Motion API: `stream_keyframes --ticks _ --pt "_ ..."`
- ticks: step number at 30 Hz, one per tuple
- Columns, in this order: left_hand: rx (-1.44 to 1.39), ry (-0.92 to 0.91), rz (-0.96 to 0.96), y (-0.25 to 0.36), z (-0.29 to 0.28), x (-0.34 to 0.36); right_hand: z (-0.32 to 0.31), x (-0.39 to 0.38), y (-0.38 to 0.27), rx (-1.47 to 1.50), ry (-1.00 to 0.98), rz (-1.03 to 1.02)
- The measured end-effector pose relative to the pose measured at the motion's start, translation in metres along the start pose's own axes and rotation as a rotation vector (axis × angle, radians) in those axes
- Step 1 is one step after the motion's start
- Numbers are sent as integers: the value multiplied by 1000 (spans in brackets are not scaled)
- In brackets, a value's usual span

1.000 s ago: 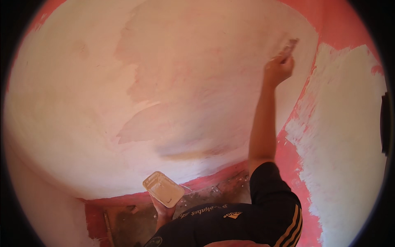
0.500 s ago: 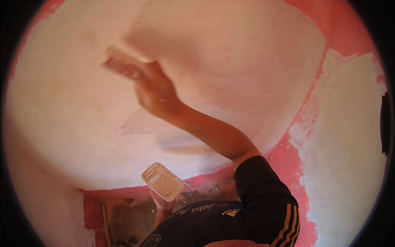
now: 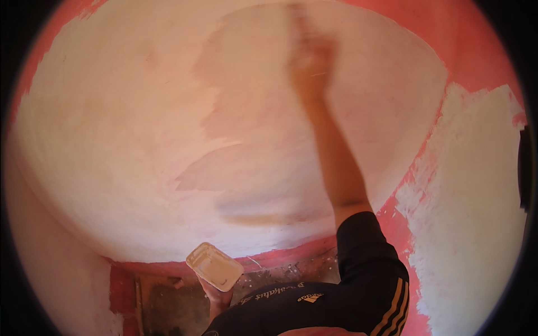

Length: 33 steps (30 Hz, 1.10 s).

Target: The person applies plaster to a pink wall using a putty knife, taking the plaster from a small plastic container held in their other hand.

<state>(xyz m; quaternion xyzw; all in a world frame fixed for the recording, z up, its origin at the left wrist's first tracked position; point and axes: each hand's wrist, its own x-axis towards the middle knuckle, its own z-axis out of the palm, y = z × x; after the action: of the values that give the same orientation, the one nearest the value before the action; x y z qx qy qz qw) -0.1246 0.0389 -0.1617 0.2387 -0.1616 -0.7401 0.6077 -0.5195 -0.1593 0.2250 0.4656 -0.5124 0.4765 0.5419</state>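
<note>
My right hand [image 3: 312,60] is raised high against the wall, its fingers closed on a wide paintbrush [image 3: 297,22]. Motion smears the brush and the fingertips. Down near my body, my left hand [image 3: 216,294] grips a shallow rectangular plastic tub [image 3: 216,267] from below and tilts it. Some pale paint coats the inside of the tub. Most of the left fingers are hidden beneath it. The wall [image 3: 129,123] in front is covered in a whitish coat, with a darker, damp-looking pinkish patch [image 3: 252,95] left of and below the brush.
Bare red paint borders the white at the top right [image 3: 476,50] and along the wall's foot. A side wall [image 3: 465,213] on the right is partly white with ragged edges. Below lies a dark, paint-spotted floor [image 3: 174,297]. A black object [image 3: 524,168] shows at the right rim.
My right hand has swept the brush up and to the right across the wall. The darker patch now shows unobstructed. The tub in my left hand has shifted slightly down and left.
</note>
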Motion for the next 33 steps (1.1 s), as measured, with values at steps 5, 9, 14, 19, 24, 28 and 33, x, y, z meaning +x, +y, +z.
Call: stream_keyframes --ticks 5,9,14,19,24,28,33 --pt "63 -77 22 -8 -18 9 -33 -80 -167 638 -192 -252" --pt "164 21 103 0 -16 6 -81 -75 -131 703 59 -15" --pt "82 -158 -127 10 -41 7 -145 -127 -39 606 107 739" --pt "24 -203 -233 24 -63 4 -202 -173 19 552 233 1010" --pt "-22 -284 -354 37 -55 2 -222 -173 112 376 233 959" --pt "-2 -256 -318 39 -42 1 -202 -106 160 218 246 848" --pt "-2 -224 -233 32 -45 5 -163 -36 146 170 323 642"
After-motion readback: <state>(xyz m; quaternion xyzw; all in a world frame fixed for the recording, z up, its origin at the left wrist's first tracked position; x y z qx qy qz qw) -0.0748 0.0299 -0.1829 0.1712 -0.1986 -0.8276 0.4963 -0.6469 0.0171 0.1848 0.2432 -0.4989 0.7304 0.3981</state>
